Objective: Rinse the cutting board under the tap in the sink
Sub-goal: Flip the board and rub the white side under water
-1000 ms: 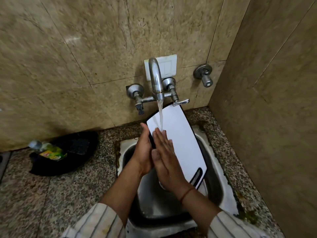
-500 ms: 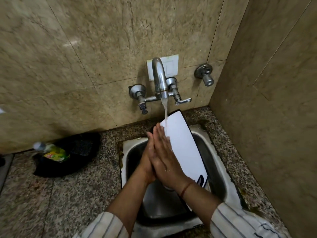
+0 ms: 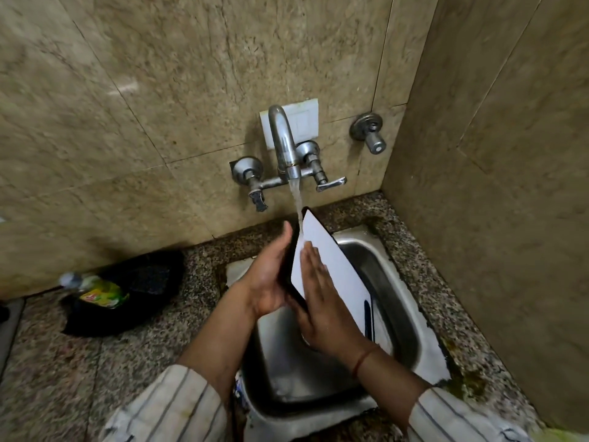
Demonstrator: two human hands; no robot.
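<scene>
The cutting board [image 3: 331,266] stands tilted on edge over the sink [image 3: 398,301], its top corner right under the tap [image 3: 282,138], so the stream of water [image 3: 297,199] strikes that corner and runs down the white face. It looks thin, flat and stiff, with a dark rim and a slot handle near its lower end; probably light plastic, easy to turn with one hand. Wet as it is, I'd expect it to be slippery, so the safest hold would be around the edges or through that slot, not on the flat.

The left hand [image 3: 271,282] cups the board's back and near edge, fingers curled around the dark rim and thumb up. The right hand [image 3: 322,301] lies flat on the white face, fingers straight and close together, pressing rather than gripping.

The board's bottom end is hidden behind the right wrist, so I cannot tell whether it rests on the basin floor or hangs free. The back face is out of sight. On the speckled counter [image 3: 143,362] to the left sits a dark tray [image 3: 149,282] with a green-labelled bottle [image 3: 98,293], too blurred to read.
</scene>
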